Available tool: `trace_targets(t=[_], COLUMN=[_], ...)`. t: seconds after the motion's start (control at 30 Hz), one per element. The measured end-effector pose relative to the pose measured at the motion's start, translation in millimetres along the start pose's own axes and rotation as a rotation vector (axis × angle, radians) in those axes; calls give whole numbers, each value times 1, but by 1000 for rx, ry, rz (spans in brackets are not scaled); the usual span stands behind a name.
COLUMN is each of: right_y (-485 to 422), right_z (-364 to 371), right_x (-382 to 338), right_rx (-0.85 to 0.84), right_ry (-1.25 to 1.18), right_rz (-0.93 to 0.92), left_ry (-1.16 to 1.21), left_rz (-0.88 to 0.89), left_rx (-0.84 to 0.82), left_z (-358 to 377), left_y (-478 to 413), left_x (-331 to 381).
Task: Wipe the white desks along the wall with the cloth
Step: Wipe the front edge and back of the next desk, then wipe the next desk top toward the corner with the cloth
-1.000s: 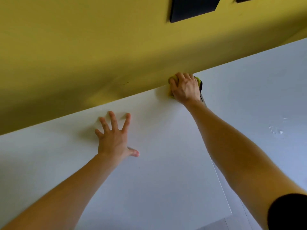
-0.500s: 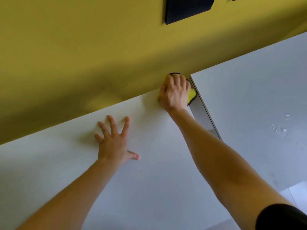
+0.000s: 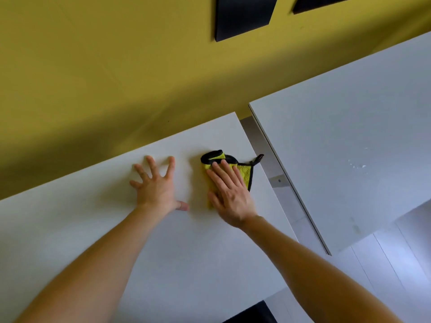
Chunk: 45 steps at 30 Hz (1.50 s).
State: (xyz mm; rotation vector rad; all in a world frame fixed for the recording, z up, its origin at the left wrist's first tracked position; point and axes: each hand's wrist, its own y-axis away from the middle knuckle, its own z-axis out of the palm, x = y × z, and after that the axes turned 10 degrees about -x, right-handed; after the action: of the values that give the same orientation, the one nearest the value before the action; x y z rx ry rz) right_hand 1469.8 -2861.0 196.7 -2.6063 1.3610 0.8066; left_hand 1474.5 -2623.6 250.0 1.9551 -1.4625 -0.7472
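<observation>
I have the right hand (image 3: 229, 194) flat on the yellow microfibre cloth (image 3: 243, 173), fingers straight and close together, pressing it onto the left white desk (image 3: 210, 264). The cloth, edged in black, lies near the far right corner of that desk, just in from its right edge. A folded end pokes out beyond my fingertips, and its small hanging loop (image 3: 257, 158) reaches the right edge. The left hand (image 3: 156, 187) lies palm down on the bare surface just beside the right one, fingers spread wide and gripping nothing. Both hands sit a little in from the far edge, where the desk meets the yellow wall (image 3: 116, 78). A narrow gap with a grey metal bar (image 3: 277, 180) separates this desk from the second white desk (image 3: 349, 136) on the right, whose surface shows a few pale specks (image 3: 356, 165). Black panels (image 3: 242, 17) hang on the wall above.
</observation>
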Motion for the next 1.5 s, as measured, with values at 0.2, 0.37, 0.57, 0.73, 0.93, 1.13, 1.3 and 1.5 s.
trace_targets(t=[0.2, 0.37, 0.57, 0.73, 0.93, 1.13, 1.3, 1.5], right_y=[19, 78, 133, 178, 201, 191, 210, 249], right_z=[-46, -76, -117, -134, -145, -173, -203, -232], right_x=[-14, -15, -30, -28, -15, 4, 57, 134], right_rx=[24, -280, -415, -402, -206, 90, 103, 48], right_ry=[-169, 47, 266, 348, 202, -129, -355, -486], right_rz=[230, 338, 417, 466, 429, 343, 421, 498], left_ry=[50, 290, 668, 920, 977, 891, 1139, 896], left_rz=[-19, 281, 157, 159, 351, 598, 716, 627], left_rx=[9, 188, 47, -13, 1, -115, -341, -218], left_z=[3, 37, 51, 23, -21, -32, -21, -25], left_y=[4, 39, 50, 55, 92, 127, 154, 158], left_x=[-3, 24, 85, 109, 136, 185, 247, 317])
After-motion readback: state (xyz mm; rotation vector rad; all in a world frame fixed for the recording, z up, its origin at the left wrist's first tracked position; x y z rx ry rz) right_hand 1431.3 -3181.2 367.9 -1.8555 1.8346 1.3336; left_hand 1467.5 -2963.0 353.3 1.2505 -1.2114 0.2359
